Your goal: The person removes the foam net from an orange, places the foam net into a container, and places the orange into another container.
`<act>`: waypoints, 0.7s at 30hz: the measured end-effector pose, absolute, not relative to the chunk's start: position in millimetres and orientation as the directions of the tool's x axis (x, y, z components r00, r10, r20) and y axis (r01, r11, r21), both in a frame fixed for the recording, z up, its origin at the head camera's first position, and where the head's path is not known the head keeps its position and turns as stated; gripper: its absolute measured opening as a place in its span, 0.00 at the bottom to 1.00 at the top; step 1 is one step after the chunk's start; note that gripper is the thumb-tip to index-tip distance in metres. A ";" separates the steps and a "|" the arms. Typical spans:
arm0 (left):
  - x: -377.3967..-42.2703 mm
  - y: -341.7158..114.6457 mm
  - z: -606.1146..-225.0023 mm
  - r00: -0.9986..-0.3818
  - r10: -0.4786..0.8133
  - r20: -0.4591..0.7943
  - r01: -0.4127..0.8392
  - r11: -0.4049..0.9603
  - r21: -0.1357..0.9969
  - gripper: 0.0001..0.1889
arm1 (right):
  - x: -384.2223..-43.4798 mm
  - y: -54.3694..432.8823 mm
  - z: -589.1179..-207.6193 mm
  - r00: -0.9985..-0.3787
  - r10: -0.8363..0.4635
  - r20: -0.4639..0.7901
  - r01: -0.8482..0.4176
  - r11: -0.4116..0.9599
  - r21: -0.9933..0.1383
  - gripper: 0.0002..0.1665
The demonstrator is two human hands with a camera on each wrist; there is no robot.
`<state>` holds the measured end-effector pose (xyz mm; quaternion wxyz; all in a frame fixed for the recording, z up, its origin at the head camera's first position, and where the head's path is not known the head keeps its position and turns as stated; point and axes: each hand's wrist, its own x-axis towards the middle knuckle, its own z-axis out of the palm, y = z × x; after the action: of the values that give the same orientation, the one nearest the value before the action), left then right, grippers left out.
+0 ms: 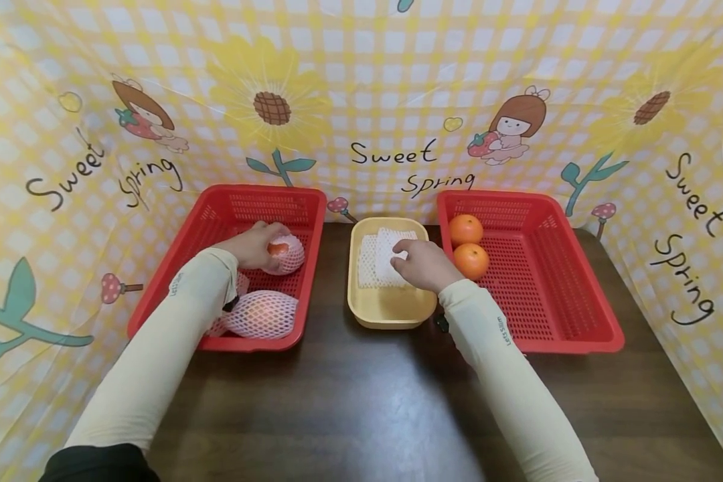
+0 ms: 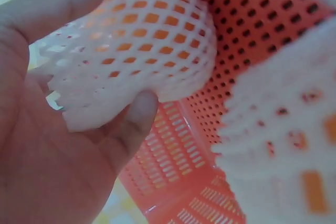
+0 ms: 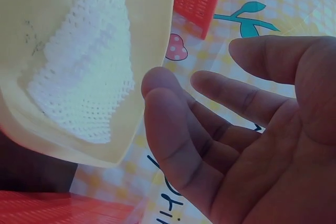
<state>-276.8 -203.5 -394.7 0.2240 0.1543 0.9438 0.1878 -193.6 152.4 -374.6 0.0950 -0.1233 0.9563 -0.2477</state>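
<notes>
Inside the left red basket [image 1: 304, 314], my left hand [image 1: 254, 246] grips an orange in a foam net sleeve [image 1: 290, 254]. Its thumb and fingers lie around the netting, and orange skin shows through the mesh in the left wrist view. More netted fruit [image 1: 262, 314] lies nearer the basket's front, partly behind my wrist. My right hand [image 1: 422, 262] hovers over the yellow tray [image 1: 391, 308], its fingers loosely bent with nothing between them. Flattened white foam nets [image 3: 86, 72] lie in that tray, just beyond the right fingertips.
To the right stands a second red basket [image 1: 578, 288], with two bare oranges [image 1: 466, 229] along its left side. Baskets and tray sit in a row on a dark wooden table [image 1: 349, 402]. A yellow checked cloth [image 1: 373, 80] hangs behind and at both sides.
</notes>
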 end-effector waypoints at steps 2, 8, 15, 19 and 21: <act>-277.6 -203.8 -395.1 -0.857 0.370 -0.360 0.206 0.885 0.418 0.48 | -192.9 152.0 -375.9 -0.951 -0.284 -0.123 -0.189 0.847 -0.497 0.22; -284.0 -201.4 -400.8 -0.883 0.338 -0.326 0.235 0.918 0.319 0.49 | -192.0 150.5 -377.0 -0.951 -0.291 -0.108 -0.201 0.843 -0.499 0.23; -294.4 -193.0 -413.1 -0.885 0.314 -0.344 0.272 0.948 0.166 0.52 | -190.3 150.9 -379.5 -0.953 -0.285 -0.105 -0.195 0.839 -0.509 0.22; -295.9 -192.3 -416.1 -0.884 0.300 -0.359 0.246 0.951 0.189 0.53 | -189.3 151.4 -379.6 -0.952 -0.292 -0.097 -0.206 0.840 -0.502 0.22; -297.6 -194.0 -417.8 -0.881 0.313 -0.354 0.247 0.944 0.219 0.50 | -188.8 152.2 -379.5 -0.952 -0.290 -0.092 -0.208 0.841 -0.500 0.22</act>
<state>-297.6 -194.0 -417.8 0.1958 0.1450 0.9662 0.0839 -188.8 152.2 -379.5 0.0823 -0.1304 0.9558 -0.2503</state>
